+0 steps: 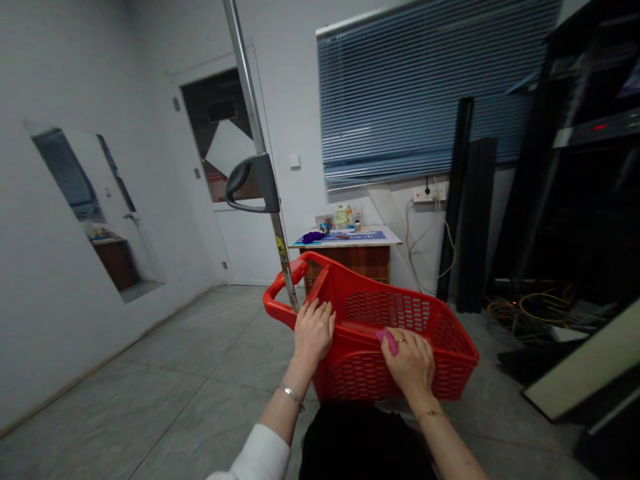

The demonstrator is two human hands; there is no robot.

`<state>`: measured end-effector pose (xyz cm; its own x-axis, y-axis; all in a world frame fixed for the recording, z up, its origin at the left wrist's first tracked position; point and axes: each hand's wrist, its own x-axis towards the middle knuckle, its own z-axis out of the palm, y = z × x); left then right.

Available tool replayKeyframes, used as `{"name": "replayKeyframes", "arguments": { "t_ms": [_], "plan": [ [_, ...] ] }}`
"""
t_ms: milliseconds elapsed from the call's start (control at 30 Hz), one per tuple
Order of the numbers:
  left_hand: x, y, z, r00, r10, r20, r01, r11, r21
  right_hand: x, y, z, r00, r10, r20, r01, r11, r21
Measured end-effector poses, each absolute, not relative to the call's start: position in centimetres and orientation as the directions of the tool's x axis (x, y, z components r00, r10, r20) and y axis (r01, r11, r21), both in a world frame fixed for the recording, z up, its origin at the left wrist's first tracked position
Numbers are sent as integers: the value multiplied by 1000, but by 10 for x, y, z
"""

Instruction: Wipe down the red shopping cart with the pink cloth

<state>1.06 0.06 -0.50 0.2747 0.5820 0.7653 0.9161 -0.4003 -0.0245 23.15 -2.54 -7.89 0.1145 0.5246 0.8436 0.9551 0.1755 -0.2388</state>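
Holding the red perforated plastic basket (pixel 395 310) at twelve o'clock, my left hand (pixel 314 331) curls over its rim, my right hand (pixel 406 363) half-closed on a small pink item (pixel 388 341).

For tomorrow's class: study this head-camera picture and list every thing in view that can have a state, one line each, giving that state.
Red plastic basket: held by both hands, off the floor.
Left hand: gripping the basket's rim.
Right hand: on the rim, holding the pink object.
Pink object: pinched in the right hand's fingers.
Venetian blind: lowered, slats shut.
Yellow cables: tangled on the floor.
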Motion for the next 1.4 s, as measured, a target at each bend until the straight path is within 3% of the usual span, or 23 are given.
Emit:
{"name": "replayKeyframes", "arguments": {
  "t_ms": [400,533,767,1100,1400],
  "plan": [
    [7,-3,-1,275,589,760,903,-431,7,153,-23,-51,150,577,803,937,178,-302],
    [2,-2,-2,269,593,759,914,-405,-8,179,-22,-63,95,561,823,937,229,-264],
    [6,1,-3,254,611,749,918,-397,12,231,-19,-78,143,536,832,951,160,-266],
    [6,-1,0,254,619,744,922,-387,7,150,-19,-54,124,581,804,924,228,-307],
    [6,1,-3,256,608,752,915,-402,14,240,-16,-83,77,515,854,955,208,-211]
  ]
}}
